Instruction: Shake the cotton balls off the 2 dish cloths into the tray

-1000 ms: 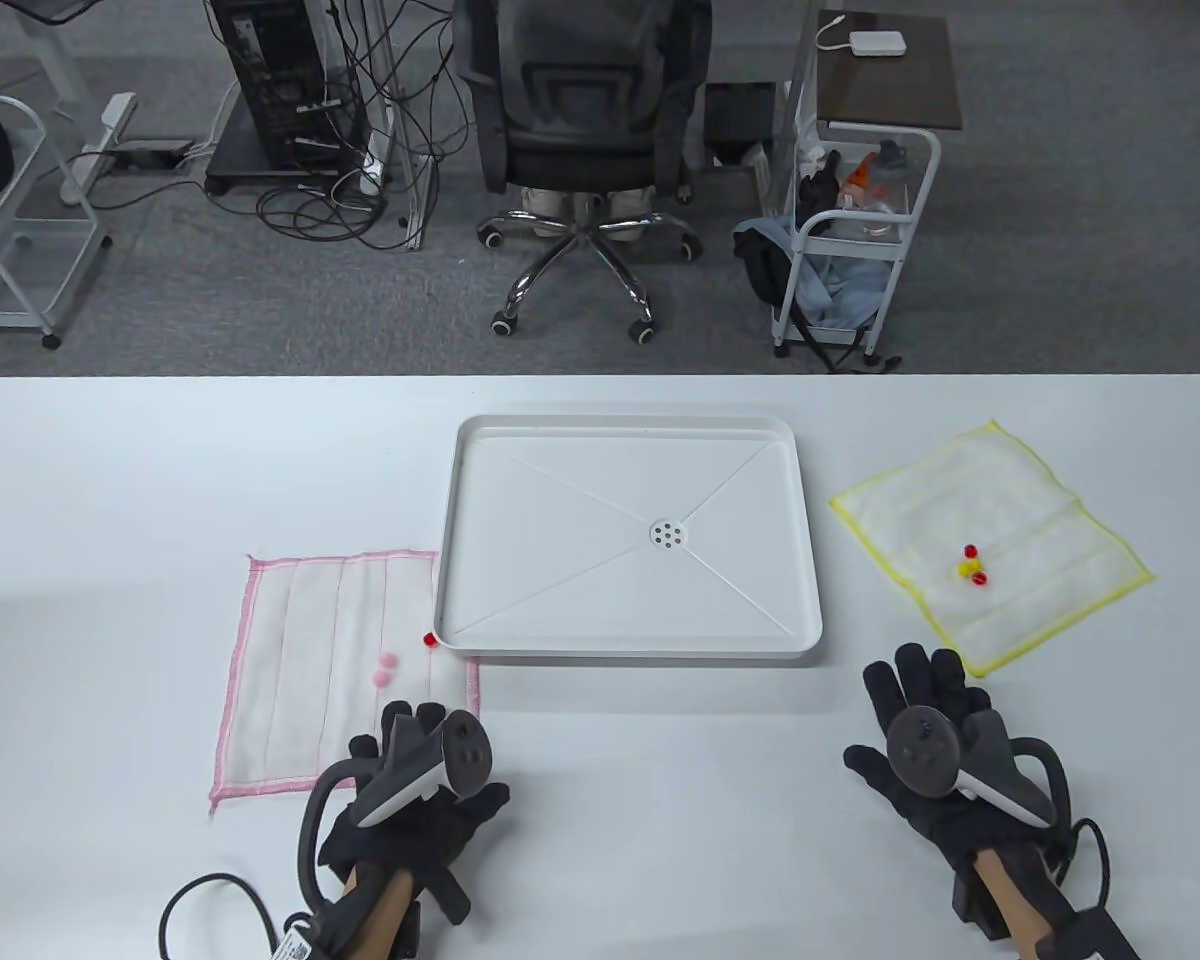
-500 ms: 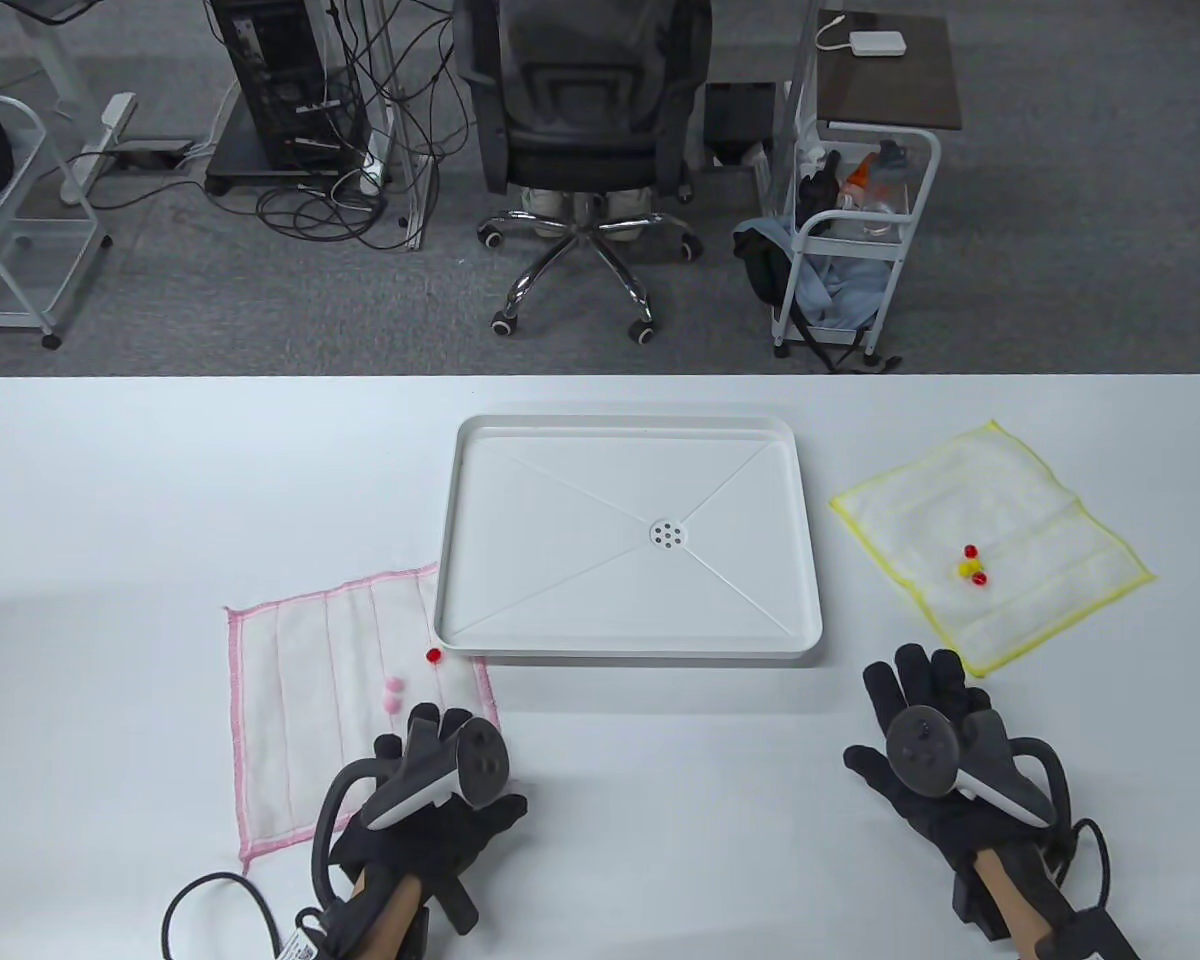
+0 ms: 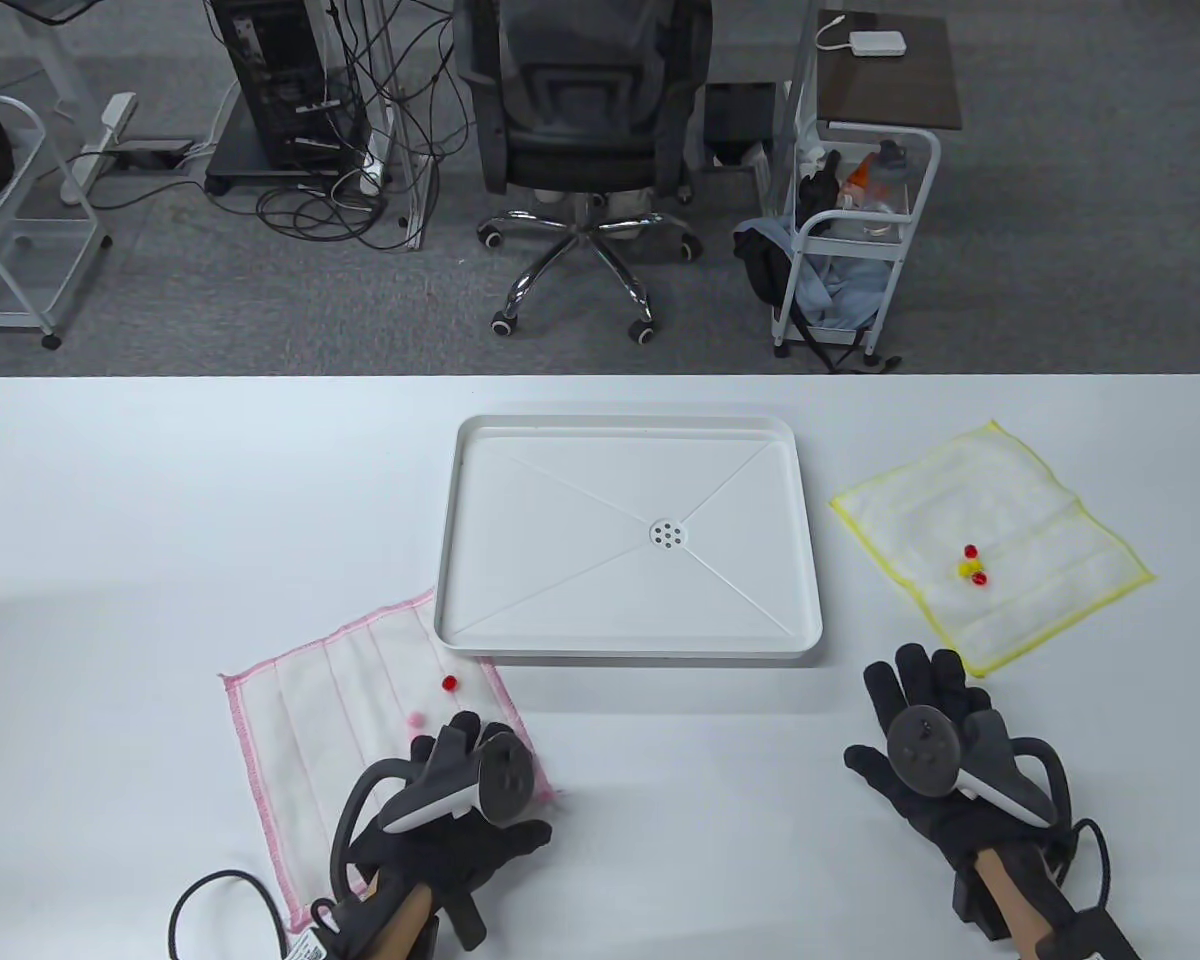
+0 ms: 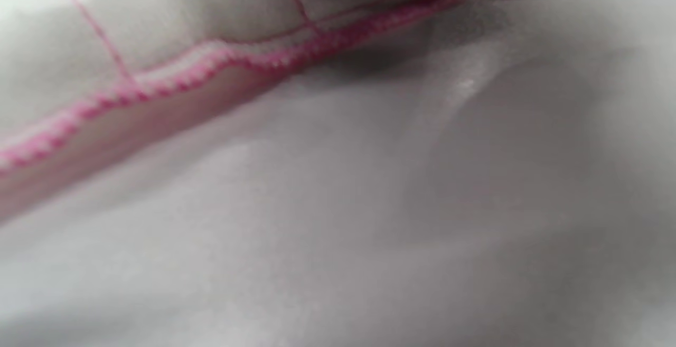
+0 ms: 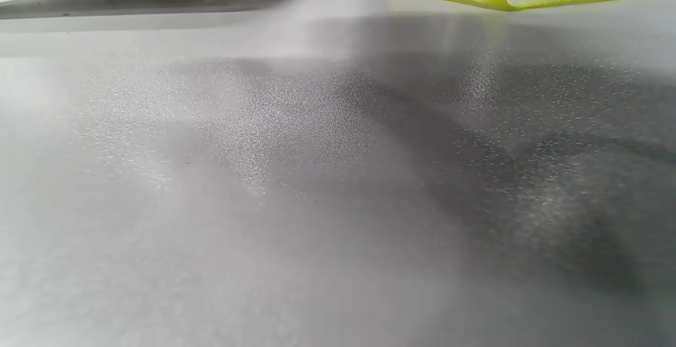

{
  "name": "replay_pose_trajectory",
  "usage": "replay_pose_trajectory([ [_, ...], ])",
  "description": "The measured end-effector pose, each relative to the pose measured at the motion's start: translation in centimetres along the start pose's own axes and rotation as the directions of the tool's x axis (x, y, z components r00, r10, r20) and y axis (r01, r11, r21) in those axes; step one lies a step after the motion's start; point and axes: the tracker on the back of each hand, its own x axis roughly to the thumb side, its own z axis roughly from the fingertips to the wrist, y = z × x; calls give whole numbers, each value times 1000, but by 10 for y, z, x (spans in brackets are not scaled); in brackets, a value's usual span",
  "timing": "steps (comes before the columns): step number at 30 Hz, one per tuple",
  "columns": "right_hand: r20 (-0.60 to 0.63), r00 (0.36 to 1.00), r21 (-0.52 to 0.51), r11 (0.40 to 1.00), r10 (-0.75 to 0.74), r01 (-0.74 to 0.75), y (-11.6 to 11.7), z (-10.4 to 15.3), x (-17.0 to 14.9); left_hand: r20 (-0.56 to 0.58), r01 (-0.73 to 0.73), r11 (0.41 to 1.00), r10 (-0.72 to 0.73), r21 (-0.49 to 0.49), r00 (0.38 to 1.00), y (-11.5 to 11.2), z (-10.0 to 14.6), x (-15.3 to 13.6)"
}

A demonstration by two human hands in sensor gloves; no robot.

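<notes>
White surface all around us, office chair (image 3: 588,110) and carts on the grey floor beyond. We have the tray (image 3: 628,640) sitting centre, nothing in it yet. Near left, the pink-edged cloth (image 3: 310,700) lies skewed, its long axis running from near left up toward the tray's near-left corner, that far corner just tucked against the rim. On it sit a red ball (image 3: 449,683) and a pink ball (image 3: 416,718). Our left hand (image 3: 450,800) rests on its near-right corner; the fingers (image 3: 460,728) reach forward over the cloth, but whether they pinch the hem we cannot tell, since the tracker covers them. Our right hand (image 3: 935,760) lies flat on the surface, fingers straight and together, holding nothing, just short of the yellow-edged cloth (image 3: 1020,500), which sits far right, tilted like a diamond, with a small cluster of red and yellow balls (image 3: 972,568) on it.

To do this well, we judge: gather two corners so the cloth cups its load, lift level, carry over the tray, then tip and shake gently so nothing bounces past the rim.
</notes>
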Motion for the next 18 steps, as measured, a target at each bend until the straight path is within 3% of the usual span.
replay_pose_trajectory([
  [18,-5,1000,13,1000,-17,17,2,-1,-2,85,170,985,-168,-19,982,8,-17,41],
])
